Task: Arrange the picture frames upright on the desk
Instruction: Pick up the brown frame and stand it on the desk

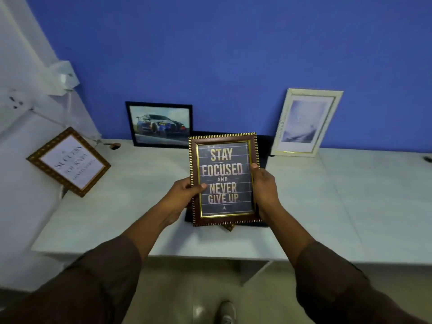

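Note:
A brown and gold frame [224,177] reading "Stay focused and never give up" is held above the white desk [140,195], facing me. My left hand [184,191] grips its left edge and my right hand [264,185] grips its right edge. Under it lie a dark flat frame [264,148] and the gold corner of another frame [228,228], mostly hidden. A black car-picture frame [160,123] leans upright against the blue wall. A white frame [306,122] leans upright at the back right. A gold frame [69,161] leans on the left wall.
The desk's front edge [210,254] runs across the view below my arms. A cable hole [114,146] sits at the desk's back left. White conduit and a box [64,78] are fixed on the left wall. My shoe [228,311] shows on the floor.

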Available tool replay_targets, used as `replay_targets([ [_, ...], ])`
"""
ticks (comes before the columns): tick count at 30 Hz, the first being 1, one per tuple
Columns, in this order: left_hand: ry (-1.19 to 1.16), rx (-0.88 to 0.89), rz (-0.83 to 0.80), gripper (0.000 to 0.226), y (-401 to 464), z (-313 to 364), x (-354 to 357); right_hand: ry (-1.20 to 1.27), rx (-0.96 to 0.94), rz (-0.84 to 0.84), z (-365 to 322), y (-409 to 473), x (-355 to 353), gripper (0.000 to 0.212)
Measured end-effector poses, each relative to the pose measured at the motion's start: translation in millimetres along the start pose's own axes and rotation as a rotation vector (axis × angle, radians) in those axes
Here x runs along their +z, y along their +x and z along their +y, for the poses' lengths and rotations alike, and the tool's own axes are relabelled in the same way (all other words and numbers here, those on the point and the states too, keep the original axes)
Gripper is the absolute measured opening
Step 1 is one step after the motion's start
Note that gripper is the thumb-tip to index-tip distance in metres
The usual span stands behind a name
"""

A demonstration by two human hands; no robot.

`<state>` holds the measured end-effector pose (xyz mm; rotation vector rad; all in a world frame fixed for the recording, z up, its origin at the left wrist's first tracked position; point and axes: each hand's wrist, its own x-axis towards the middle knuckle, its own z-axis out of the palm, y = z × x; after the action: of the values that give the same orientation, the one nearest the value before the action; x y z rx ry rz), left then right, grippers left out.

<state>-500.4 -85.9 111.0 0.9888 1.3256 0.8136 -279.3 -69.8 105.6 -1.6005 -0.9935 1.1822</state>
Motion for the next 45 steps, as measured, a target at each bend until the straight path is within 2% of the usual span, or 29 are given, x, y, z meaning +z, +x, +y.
replay_targets([
  [4, -0.288, -0.100, -0.209, 0.050, 9, 3, 27, 0.024, -0.012, 0.103, 6, -11, -31, 0.052],
  [9, -0.374, -0.171, -0.262, 0.081, 44, 22, 74, 0.126, 0.000, 0.182, 11, -15, -72, 0.056],
  [15, -0.177, -0.099, -0.297, 0.065, 90, 37, 146, 0.201, 0.038, 0.235, 23, -3, -133, 0.057],
  [18, -0.103, -0.171, -0.320, 0.064, 124, 37, 194, 0.182, 0.054, 0.269, 36, 22, -174, 0.061],
  [21, -0.095, -0.241, -0.298, 0.053, 157, 33, 239, 0.176, 0.068, 0.252, 46, 53, -211, 0.065],
  [28, -0.080, -0.349, -0.234, 0.060, 231, 20, 337, 0.197, 0.147, 0.153, 81, 133, -294, 0.063],
  [35, -0.091, -0.409, -0.173, 0.055, 284, 5, 389, 0.298, 0.255, 0.122, 100, 187, -339, 0.053],
  [45, -0.095, -0.454, -0.169, 0.052, 321, -6, 414, 0.256, 0.319, 0.110, 114, 229, -358, 0.052],
])
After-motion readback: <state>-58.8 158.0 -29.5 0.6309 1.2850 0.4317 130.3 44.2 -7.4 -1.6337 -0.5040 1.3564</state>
